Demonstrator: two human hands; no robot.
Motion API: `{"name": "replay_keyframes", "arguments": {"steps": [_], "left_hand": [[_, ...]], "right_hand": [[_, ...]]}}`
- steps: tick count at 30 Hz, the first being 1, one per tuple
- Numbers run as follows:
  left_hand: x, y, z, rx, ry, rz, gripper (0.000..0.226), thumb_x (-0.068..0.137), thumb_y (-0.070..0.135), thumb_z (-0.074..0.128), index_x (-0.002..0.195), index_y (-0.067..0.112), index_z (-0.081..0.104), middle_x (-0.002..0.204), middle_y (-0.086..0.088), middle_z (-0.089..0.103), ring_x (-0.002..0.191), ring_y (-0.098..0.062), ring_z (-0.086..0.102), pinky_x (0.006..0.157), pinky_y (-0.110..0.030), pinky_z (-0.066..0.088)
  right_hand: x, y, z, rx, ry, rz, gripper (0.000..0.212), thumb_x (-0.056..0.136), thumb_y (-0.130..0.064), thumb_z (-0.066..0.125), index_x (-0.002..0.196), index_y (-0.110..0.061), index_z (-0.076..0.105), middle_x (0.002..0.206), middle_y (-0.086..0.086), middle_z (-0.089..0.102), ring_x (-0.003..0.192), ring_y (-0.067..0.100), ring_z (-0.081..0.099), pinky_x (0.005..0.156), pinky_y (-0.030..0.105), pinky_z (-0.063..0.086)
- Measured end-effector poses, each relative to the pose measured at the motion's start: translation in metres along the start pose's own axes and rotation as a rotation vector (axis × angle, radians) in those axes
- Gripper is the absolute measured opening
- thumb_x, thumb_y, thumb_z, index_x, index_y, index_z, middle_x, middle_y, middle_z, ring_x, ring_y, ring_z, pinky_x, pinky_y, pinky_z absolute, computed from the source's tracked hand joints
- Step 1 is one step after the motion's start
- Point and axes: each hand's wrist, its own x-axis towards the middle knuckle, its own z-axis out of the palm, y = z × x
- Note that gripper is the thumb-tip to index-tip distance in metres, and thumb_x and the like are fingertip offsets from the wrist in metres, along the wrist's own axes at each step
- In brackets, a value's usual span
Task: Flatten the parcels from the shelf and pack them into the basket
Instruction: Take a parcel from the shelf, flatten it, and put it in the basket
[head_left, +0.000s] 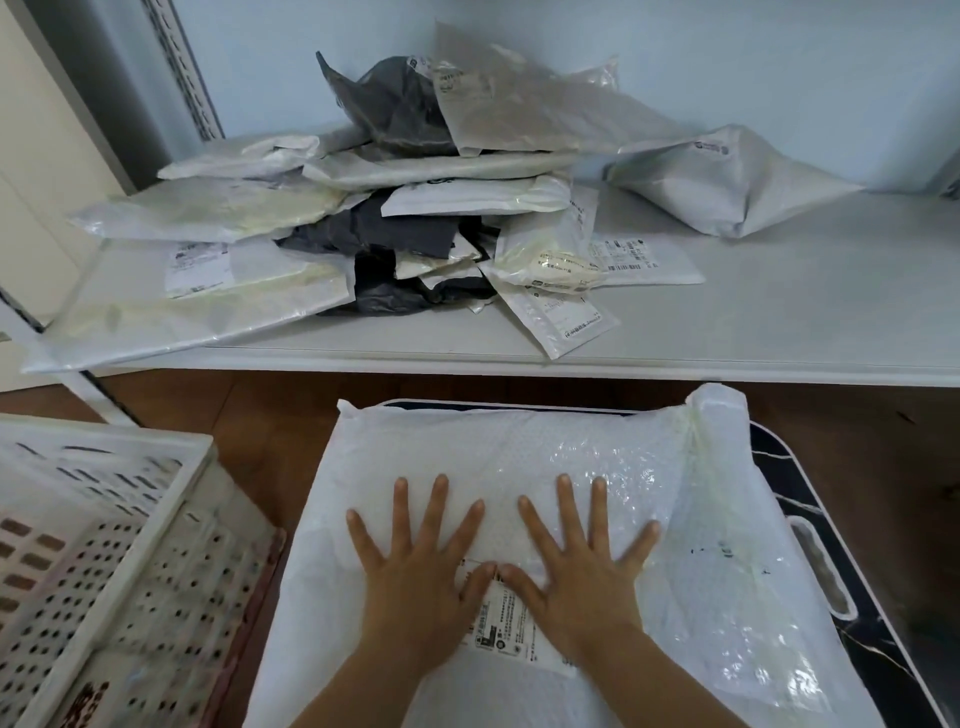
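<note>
while both the left hand (415, 566) and right hand (576, 566) press flat-fingered on one white parcel (519, 467), the shelf pile (363, 218) waits and the basket (104, 519) looks unpacked.

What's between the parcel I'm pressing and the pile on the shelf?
In the head view, only bare brown floor and the shelf's front edge separate the white parcel from the pile.

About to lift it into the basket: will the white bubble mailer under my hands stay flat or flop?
The white bubble mailer will probably flop: its right edge already curls up. The glossy film looks slippery. It seems light, giving under both flat hands.
</note>
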Motion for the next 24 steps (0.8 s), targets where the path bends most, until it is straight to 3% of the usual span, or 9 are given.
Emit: {"name": "replay_keyframes", "arguments": {"steps": [8, 18, 20, 23, 24], "left_hand": [[0.007, 0.001, 0.012, -0.062, -0.022, -0.006, 0.065, 0.090, 0.069, 0.028, 0.149, 0.040, 0.024, 0.159, -0.002, 0.019, 0.144, -0.039, 0.016, 0.099, -0.076, 0.014], [0.010, 0.003, 0.010, -0.073, -0.093, -0.015, 0.061, 0.092, 0.067, 0.023, 0.146, 0.039, 0.032, 0.154, -0.003, 0.032, 0.141, -0.040, 0.026, 0.096, -0.078, 0.019], [0.010, 0.003, 0.009, -0.076, -0.107, -0.021, 0.061, 0.092, 0.067, 0.021, 0.145, 0.039, 0.034, 0.154, -0.003, 0.034, 0.140, -0.040, 0.027, 0.096, -0.078, 0.019], [0.011, 0.003, 0.008, -0.080, -0.121, -0.027, 0.062, 0.092, 0.067, 0.021, 0.145, 0.039, 0.035, 0.153, -0.004, 0.035, 0.139, -0.041, 0.029, 0.096, -0.078, 0.018], [0.011, 0.003, 0.007, -0.082, -0.124, -0.028, 0.062, 0.092, 0.067, 0.021, 0.144, 0.039, 0.036, 0.153, -0.004, 0.035, 0.139, -0.041, 0.030, 0.095, -0.078, 0.018]], "right_hand": [[0.008, 0.000, 0.002, -0.016, -0.019, -0.004, 0.074, 0.085, -0.081, 0.028, 0.144, -0.038, 0.039, 0.157, 0.009, 0.026, 0.143, 0.042, 0.021, 0.090, 0.085, 0.016], [0.010, 0.001, 0.006, 0.033, -0.151, 0.011, 0.073, 0.084, -0.082, 0.028, 0.142, -0.039, 0.043, 0.154, 0.006, 0.033, 0.141, 0.039, 0.028, 0.089, 0.083, 0.021], [0.011, 0.001, 0.004, 0.038, -0.145, 0.002, 0.073, 0.083, -0.084, 0.022, 0.145, -0.047, 0.031, 0.159, 0.003, 0.021, 0.145, 0.037, 0.016, 0.093, 0.083, 0.015], [0.013, 0.003, 0.001, 0.039, -0.154, -0.021, 0.074, 0.077, -0.088, 0.000, 0.140, -0.056, -0.021, 0.153, -0.006, -0.035, 0.139, 0.028, -0.035, 0.099, 0.078, -0.011], [0.014, 0.004, -0.001, 0.048, -0.188, -0.022, 0.074, 0.076, -0.088, -0.003, 0.137, -0.054, -0.028, 0.148, -0.007, -0.043, 0.135, 0.027, -0.042, 0.099, 0.076, -0.014]]}}
